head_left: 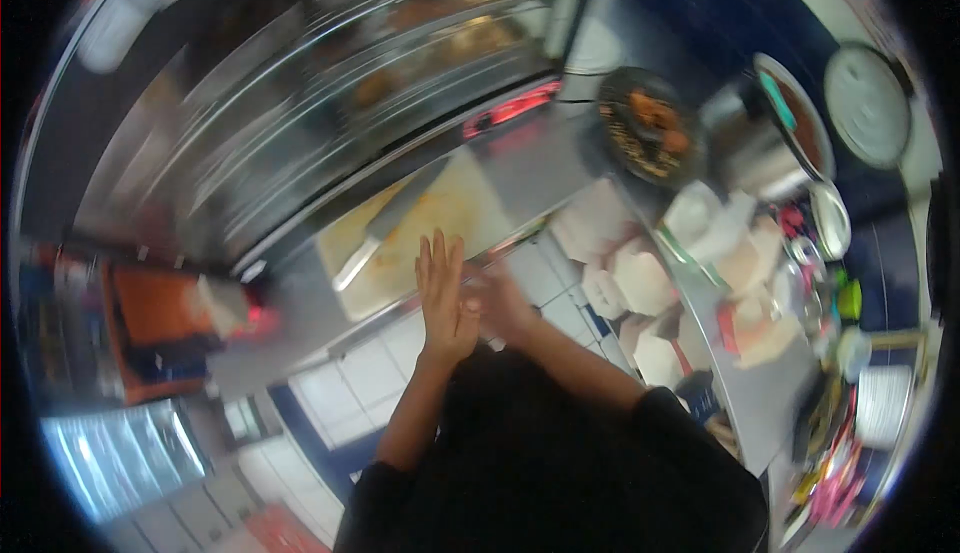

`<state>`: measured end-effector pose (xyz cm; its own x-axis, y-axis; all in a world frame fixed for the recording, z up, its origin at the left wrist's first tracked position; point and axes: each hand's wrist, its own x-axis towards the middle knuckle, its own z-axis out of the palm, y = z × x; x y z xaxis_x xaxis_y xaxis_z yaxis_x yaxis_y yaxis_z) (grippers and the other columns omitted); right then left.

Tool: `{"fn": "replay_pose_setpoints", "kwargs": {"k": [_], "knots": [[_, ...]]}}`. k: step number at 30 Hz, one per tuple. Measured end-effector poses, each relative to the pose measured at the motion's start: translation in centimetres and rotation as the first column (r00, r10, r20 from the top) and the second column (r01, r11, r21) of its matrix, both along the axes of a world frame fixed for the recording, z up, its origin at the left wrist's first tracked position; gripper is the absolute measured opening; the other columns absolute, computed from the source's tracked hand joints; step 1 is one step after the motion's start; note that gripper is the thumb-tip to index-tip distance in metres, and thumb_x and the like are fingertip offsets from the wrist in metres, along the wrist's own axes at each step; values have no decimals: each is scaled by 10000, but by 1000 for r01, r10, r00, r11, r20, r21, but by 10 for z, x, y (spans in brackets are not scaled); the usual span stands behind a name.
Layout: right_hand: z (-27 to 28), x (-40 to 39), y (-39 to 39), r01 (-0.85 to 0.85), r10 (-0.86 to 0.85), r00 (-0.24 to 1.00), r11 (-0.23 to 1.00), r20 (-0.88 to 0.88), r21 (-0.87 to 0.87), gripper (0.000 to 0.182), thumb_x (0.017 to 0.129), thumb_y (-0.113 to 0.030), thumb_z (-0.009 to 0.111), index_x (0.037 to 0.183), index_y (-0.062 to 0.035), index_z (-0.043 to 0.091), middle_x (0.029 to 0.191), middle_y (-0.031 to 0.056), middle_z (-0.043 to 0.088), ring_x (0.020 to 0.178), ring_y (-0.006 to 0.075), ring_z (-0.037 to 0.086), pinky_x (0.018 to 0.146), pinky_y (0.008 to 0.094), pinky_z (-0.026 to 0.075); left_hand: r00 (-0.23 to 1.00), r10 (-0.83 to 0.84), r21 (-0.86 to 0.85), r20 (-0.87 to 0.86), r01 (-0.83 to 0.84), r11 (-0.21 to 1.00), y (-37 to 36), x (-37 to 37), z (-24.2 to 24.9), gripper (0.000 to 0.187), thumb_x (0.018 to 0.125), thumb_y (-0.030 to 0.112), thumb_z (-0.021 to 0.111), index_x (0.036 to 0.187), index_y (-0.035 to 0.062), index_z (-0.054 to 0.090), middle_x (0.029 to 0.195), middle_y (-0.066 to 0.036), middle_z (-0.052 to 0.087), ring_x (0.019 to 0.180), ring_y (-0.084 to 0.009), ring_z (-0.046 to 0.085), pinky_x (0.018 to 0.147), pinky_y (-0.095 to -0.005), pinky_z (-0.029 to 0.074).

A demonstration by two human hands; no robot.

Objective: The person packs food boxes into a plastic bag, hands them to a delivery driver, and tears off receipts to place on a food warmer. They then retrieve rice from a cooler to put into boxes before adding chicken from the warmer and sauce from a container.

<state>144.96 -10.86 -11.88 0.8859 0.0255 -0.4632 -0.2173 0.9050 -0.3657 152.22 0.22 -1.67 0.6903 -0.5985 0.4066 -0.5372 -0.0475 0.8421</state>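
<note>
Though the left hand (443, 298) shows plainly, the right hand (503, 303) is blurred.

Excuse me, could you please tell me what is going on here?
A person stands at a counter with both hands raised close together. The left hand is open and seems to hold nothing; the right hand is too blurred to read, and whether they touch is unclear. Beyond them, a knife lies on a cutting board, in front of a shelved cabinet.

No legible text; red display (512, 110) blurred past reading.
</note>
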Motion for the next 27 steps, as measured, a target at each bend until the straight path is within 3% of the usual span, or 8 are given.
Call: {"fn": "replay_pose_setpoints", "kwargs": {"k": [3, 5, 6, 7, 10, 16, 21, 27], "knots": [[90, 7, 11, 174, -123, 983, 862, 136, -476, 745, 1004, -611, 338, 1537, -95, 274, 1562, 172, 304, 1445, 303, 280, 1180, 412, 208, 1000, -20, 101, -1, 20, 995, -15, 14, -129, 750, 1024, 594, 204, 1456, 18, 415, 1508, -221, 394, 1427, -329, 339, 1151, -484, 258], [122, 3, 3, 176, 106, 953, 572, 285, -801, 786, 996, -592, 386, 1535, -35, 250, 1580, 194, 260, 1465, 340, 234, 1187, 423, 177, 885, -3, 342, -465, 183, 922, 0, 40, -158, 661, 1048, 515, 263, 1448, 8, 405, 1405, -157, 514, 1305, -301, 482, 1094, -421, 363], [141, -7, 0, 307, 167, 898, 421, 406, -853, 812, 984, -584, 422, 1534, -16, 240, 1577, 218, 255, 1473, 366, 212, 1191, 439, 157, 621, -50, 73, -782, 171, 983, -3, 45, -183, 716, 1036, 577, 237, 1454, 29, 431, 1457, -204, 464, 1308, -297, 480, 1114, -409, 341], [148, -2, -6, 408, 215, 860, 252, 462, -877, 851, 959, -586, 459, 1536, -5, 226, 1576, 247, 235, 1473, 395, 198, 1190, 479, 134, 643, 118, 214, -757, 72, 974, -10, 51, -183, 738, 1034, 592, 207, 1479, 35, 393, 1466, -161, 467, 1301, -273, 485, 1116, -406, 338], [116, 21, 3, 503, 359, 854, -390, 375, -772, 929, 873, -586, 573, 1523, 0, 260, 1551, 322, 216, 1456, 474, 195, 1173, 590, 76, 363, -351, -368, -863, 24, 929, -21, 45, -27, 837, 983, 690, 180, 1533, 68, 284, 1538, -135, 376, 1386, -295, 380, 1162, -407, 261], [163, 87, -39, 383, 510, 851, -444, 123, -810, 718, 889, -456, 616, 1453, -59, 417, 1366, 285, 516, 1328, 419, 453, 1163, 602, 104, 623, -432, -538, -653, 20, 842, 44, 54, 77, 970, 903, 792, 180, 1541, 64, 232, 1515, -203, 380, 1326, -353, 462, 1132, -493, 300], [365, 156, 24, 895, 670, 445, -344, 594, -283, 198, 791, -193, 777, 922, -76, 685, 826, 70, 684, 813, 264, 636, 910, 495, 428, 632, -357, -480, -688, -27, 877, 146, 52, 45, 923, 943, 734, 240, 1510, 7, 277, 1436, -232, 471, 1270, -361, 521, 1104, -491, 353], [516, 308, 141, 858, 809, 348, -478, 474, 186, 134, 888, -197, 636, 930, -82, 691, 955, 129, 693, 894, 333, 632, 832, 456, 458, 609, -2, -403, -793, -522, 752, 217, 1, 28, 661, 986, 480, 520, 1341, -75, 481, 1272, -235, 598, 1107, -325, 629, 997, -439, 479]]}}
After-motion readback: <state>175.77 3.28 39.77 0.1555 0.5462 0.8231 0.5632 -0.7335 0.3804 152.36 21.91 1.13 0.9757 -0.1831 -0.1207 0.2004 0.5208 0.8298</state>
